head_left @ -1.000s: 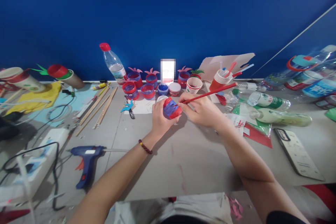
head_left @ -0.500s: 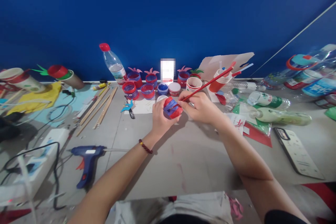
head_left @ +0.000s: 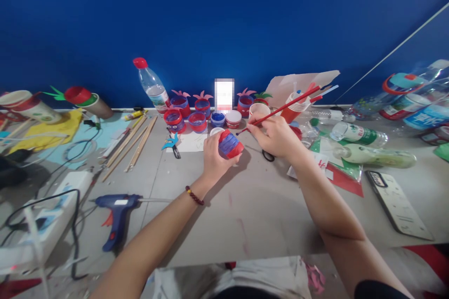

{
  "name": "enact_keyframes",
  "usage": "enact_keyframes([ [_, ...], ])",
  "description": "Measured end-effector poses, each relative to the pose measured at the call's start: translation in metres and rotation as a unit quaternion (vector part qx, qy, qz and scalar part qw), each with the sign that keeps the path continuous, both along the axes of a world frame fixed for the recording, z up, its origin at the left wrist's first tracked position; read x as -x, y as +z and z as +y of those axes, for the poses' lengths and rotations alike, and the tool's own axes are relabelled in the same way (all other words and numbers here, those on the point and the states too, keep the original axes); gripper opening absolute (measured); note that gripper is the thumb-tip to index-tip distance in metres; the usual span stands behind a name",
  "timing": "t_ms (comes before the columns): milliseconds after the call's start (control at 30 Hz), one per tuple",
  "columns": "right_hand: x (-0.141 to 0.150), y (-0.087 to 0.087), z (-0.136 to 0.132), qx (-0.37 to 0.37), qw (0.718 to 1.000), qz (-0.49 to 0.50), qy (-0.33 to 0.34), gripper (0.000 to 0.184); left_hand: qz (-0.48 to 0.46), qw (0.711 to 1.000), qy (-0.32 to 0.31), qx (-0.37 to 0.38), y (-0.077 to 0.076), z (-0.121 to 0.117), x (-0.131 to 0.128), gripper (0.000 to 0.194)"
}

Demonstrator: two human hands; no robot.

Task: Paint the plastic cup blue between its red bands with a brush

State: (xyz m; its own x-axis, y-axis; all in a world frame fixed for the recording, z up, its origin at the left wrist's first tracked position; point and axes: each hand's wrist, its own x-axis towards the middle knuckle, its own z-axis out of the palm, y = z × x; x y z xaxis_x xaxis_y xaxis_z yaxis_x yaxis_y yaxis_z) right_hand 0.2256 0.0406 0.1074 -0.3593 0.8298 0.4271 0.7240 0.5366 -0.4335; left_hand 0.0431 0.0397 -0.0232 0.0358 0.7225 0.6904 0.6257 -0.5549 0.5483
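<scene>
Container (head_left: 230, 144) in left hand (head_left: 214, 158), paint jar (head_left: 218, 120) behind, glue gun (head_left: 120, 211) left, phone (head_left: 400, 205) right.

A craft workspace, perhaps a workshop, though little of the room shows: a grey table (head_left: 210, 229) with its back edge against a blue partition (head_left: 224, 23), a glue gun (head_left: 118, 212) near the front edge, wooden sticks (head_left: 141, 143), a paintbrush (head_left: 294, 101), an open paint pot (head_left: 218, 121) and plastic bottles (head_left: 361, 135) toward the back edge.

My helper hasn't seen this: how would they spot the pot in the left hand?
Below the blue wall lies the grey table; near its middle is the left hand. It holds the pot, red with a blue band. Unlike the red-and-blue pots standing behind, it is held tilted.
</scene>
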Motion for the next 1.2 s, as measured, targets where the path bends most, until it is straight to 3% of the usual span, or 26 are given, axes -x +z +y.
enact_keyframes([
  [200, 0.011, 0.004, -0.011, 0.015, 0.998, -0.044, 0.036, 0.018, 0.0, 1.0, -0.007, -0.002, 0.0, 0.001, 0.0, 0.079],
  [500, 0.018, 0.01, -0.021, 0.08, 0.992, -0.034, 0.089, 0.015, 0.018, 1.0, -0.012, -0.018, -0.003, 0.003, -0.001, 0.08],
  [667, 0.023, 0.005, -0.021, 0.099, 0.985, -0.019, 0.137, 0.018, 0.008, 0.999, -0.008, 0.037, -0.001, 0.0, -0.003, 0.072],
  [933, 0.019, 0.008, -0.015, 0.064, 0.993, -0.014, 0.095, 0.02, 0.001, 0.999, -0.027, -0.048, 0.0, 0.002, -0.002, 0.079],
  [1200, 0.003, 0.007, -0.006, 0.001, 0.999, 0.002, 0.042, 0.021, -0.012, 1.0, -0.006, 0.013, -0.001, -0.001, 0.0, 0.08],
])
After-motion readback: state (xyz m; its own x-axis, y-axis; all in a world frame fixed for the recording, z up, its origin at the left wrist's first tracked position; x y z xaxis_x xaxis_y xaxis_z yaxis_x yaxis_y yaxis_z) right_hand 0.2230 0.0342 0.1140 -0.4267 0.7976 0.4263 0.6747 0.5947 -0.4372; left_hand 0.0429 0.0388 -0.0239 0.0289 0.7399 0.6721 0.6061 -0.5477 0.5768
